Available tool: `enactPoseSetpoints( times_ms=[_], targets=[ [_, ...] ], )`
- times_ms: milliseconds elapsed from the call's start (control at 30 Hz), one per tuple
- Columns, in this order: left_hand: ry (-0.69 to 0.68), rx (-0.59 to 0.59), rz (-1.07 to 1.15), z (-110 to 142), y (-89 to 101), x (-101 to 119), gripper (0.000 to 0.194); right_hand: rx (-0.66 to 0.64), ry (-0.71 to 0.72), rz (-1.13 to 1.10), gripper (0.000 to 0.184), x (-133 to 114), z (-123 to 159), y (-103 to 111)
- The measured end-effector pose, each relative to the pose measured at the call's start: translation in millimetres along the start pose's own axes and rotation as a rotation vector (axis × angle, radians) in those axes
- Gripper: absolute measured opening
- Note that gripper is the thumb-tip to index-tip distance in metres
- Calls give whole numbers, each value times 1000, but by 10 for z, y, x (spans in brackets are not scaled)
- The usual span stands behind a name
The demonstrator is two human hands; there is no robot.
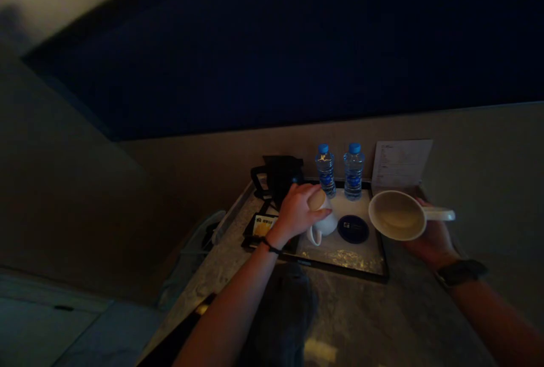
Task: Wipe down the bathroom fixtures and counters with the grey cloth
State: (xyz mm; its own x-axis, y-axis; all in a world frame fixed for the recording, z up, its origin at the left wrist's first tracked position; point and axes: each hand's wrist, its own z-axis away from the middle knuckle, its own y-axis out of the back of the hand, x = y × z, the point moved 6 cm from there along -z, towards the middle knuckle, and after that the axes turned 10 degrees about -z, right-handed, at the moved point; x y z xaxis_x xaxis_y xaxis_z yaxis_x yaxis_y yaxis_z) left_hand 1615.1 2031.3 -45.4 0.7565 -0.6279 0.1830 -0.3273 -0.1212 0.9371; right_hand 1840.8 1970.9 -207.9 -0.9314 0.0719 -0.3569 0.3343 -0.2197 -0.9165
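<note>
My left hand (297, 210) is wrapped over a white mug (322, 224) that tilts on a dark-rimmed tray (340, 265). My right hand (429, 237) holds a second white mug (397, 215) from underneath, above the tray's right edge. Its open mouth faces me and its handle points right. A round dark blue coaster (353, 229) lies on the tray between the two mugs.
Two small water bottles with blue caps (325, 169) (353, 170) stand at the tray's back edge. A black kettle (278, 177) stands at the back left, with a small black box of sachets (262, 225) before it. A white card (402, 163) leans on the wall. The counter (361, 321) is marbled stone.
</note>
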Motion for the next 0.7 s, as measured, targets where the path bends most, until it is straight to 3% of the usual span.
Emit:
enactPoseSetpoints(
  times_ms=[67,167,267,367,467,700],
  targets=[
    [-105,-45,-231,-95,-217,99,57,30,10,60,17,-37,-3,11],
    [-130,-111,-383,-172,-563,45,58,32,1,127,20,-85,-44,9],
    [-84,-161,-446,-187,-780,-115,58,-35,45,530,39,-123,-114,-49],
    [-79,-202,-473,-183,-829,-200,58,-163,232,1116,64,-87,-194,-198],
    [-115,-224,-487,-175,-806,-199,59,-229,404,1454,73,76,-274,-333],
    [-67,-216,-449,-94,-804,-225,67,-408,454,1727,62,516,-364,-561]
  ],
)
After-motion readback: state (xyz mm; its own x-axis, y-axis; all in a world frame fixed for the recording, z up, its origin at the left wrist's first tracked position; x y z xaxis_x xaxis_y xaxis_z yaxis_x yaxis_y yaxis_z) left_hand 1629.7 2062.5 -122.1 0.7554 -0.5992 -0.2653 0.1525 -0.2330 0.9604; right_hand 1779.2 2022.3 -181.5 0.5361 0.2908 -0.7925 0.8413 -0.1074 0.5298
